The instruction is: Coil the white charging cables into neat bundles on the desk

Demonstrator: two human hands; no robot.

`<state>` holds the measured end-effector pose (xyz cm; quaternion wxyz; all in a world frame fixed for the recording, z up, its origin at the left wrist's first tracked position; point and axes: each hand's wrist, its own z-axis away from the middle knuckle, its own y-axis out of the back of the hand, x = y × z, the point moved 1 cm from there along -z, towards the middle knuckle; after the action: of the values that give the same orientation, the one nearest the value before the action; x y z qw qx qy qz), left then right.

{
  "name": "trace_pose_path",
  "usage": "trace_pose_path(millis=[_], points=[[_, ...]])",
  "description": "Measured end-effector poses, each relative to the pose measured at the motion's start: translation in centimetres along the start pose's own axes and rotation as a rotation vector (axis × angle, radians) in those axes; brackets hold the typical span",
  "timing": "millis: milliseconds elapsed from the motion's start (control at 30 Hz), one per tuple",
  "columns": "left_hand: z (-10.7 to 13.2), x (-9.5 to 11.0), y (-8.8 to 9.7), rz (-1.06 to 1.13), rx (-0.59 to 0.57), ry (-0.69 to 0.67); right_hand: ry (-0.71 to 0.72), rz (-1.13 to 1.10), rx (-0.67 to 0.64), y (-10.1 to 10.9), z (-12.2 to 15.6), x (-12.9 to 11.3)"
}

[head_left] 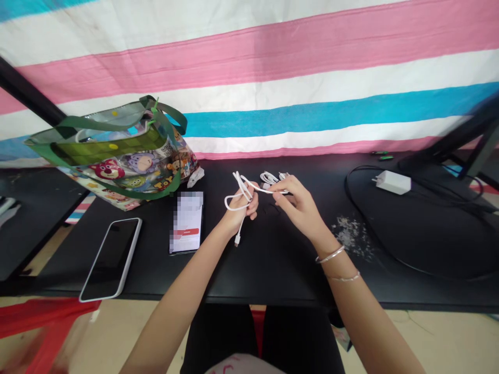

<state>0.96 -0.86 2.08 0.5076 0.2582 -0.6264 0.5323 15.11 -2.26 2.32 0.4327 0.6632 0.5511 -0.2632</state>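
Over the middle of the black table (pixel 273 259), my left hand (pixel 239 210) is closed around loops of a white charging cable (pixel 242 191), whose plug end dangles below the wrist. My right hand (pixel 298 205) pinches the same cable a little to the right, where further white loops lie bunched near the fingertips. The two hands sit close together, just above the tabletop.
A cartoon-printed tote bag (pixel 128 156) with green handles stands at the back left. Two phones lie flat on the left: a white-cased one (pixel 111 258) near the front edge and one (pixel 187 222) with its screen lit. A white charger (pixel 393 182) and black cables lie at the right.
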Motion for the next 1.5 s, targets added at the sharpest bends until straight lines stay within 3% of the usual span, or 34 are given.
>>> trace_pose_path(millis=[300, 467, 700, 1033, 1267, 1367, 1500], points=[[0.0, -0.3, -0.3, -0.058, -0.031, 0.016, 0.217, 0.242, 0.058, -0.9, 0.2, 0.5], [0.0, -0.4, -0.2, -0.075, -0.043, 0.088, 0.211, 0.268, -0.008, -1.0, 0.3, 0.9], [-0.9, -0.9, 0.8, -0.254, 0.038, -0.098, 0.115, 0.438, 0.141, -1.1, 0.3, 1.7], [-0.8, -1.3, 1.4, -0.701, 0.092, -0.2, -0.103, 0.203, 0.018, -1.8, 0.5, 1.3], [-0.2, -0.6, 1.4, -0.92, 0.154, -0.143, -0.134, -0.125, 0.008, -0.7, 0.0, 0.5], [0.1, -0.1, 1.0, -1.05, 0.164, -0.105, -0.115, -0.151, 0.05, -0.7, 0.1, 0.5], [0.4, 0.1, 0.7, -1.139, 0.151, -0.085, -0.19, -0.164, -0.015, -1.0, 0.2, 0.4]])
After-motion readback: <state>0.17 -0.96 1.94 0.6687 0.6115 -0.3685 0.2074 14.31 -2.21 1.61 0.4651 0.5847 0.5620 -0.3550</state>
